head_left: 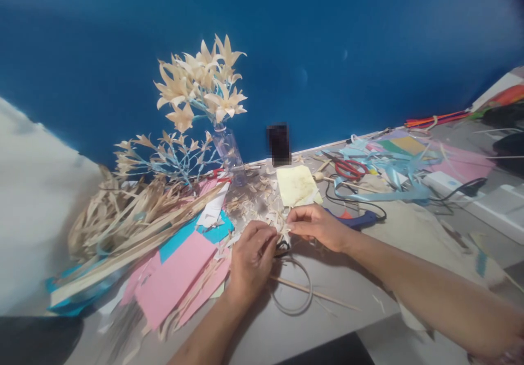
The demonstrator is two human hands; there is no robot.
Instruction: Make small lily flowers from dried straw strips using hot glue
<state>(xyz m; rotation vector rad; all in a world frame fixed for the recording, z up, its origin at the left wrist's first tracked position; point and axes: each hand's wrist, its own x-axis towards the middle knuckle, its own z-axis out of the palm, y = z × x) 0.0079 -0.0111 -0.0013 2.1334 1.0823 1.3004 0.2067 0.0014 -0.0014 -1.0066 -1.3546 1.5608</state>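
Observation:
My left hand [252, 253] is above the table with its thumb and fingers pressed together. Whatever it may hold is too small or hidden to name. Just to the right, my right hand [318, 227] is also pinched, its fingertips by pale scraps [268, 209] that look like dried husk. Below the hands lie a pale round hoop [310, 294] and a thin wooden stick [333, 298]. A stained yellow paper pad [298, 186] lies just beyond my right hand. The blue handle of a tool [360, 221] shows beside my right wrist.
Cream flowers [202, 78] stand in a clear bottle [230, 155] by the blue wall. Dried husk strips [123, 217] and pink paper [176, 277] lie left. Red-handled scissors [350, 168], light blue ribbon [385, 195], cloth [426, 239] and a white power strip [478, 204] lie right.

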